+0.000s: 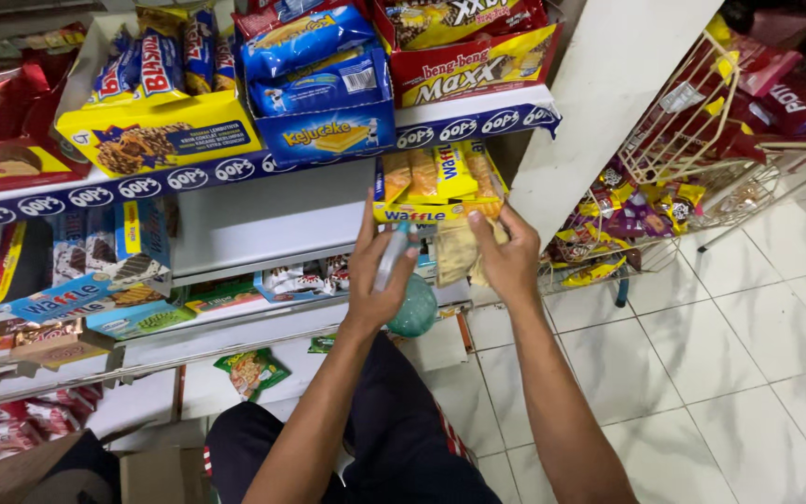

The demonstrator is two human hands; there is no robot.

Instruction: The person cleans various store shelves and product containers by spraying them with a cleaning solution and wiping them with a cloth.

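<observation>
**Spotter:** What have you got, and how many of each?

**Me:** Two hands up at the middle shelf. I count one open yellow-and-blue display box (436, 182) of wafer packs, four packs showing in it, and one pale yellow packet (454, 250) just below it. One slim grey-blue pen-like tool (390, 257), and one round teal thing (414, 308) behind my left wrist; I can't tell what that is.

**Spotter:** Up top?

**Me:** Four display boxes on the upper shelf: one yellow (156, 131), one blue (328, 117), two red (473, 65). One green packet (252, 371) lies alone on the bottom shelf.

**Spotter:** The place?

**Me:** White shelving (263, 219) with a blue price strip, white marbled floor tiles (729, 355), and a white wire rack (692, 121) of sachets off to the right. I'm crouched, dark trousers in view.

**Spotter:** Fingers?

**Me:** Left hand (373, 280) has its fingers curled round the tool, which stands upright along the palm, tip near the fingertips. Right hand (507, 257) is closed on the pale packet, thumb side against its right edge, the packet hanging under the box front and between my two hands.
</observation>
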